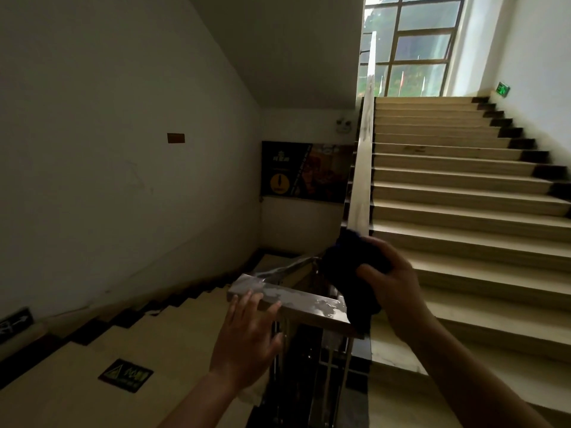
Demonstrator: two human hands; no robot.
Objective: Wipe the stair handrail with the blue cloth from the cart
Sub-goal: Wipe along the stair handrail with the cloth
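Blue cloth (349, 273) gripped against handrail (361, 186) by right hand (392, 288).

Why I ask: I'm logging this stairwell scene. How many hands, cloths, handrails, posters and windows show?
hands: 2, left hand, right hand
cloth: 1
handrail: 1
poster: 1
window: 1
total: 6

Bend of handrail (361, 193) hidden under blue cloth (349, 267); far poster (306, 171) unreadable; left wall sign (15, 324) cut by edge.
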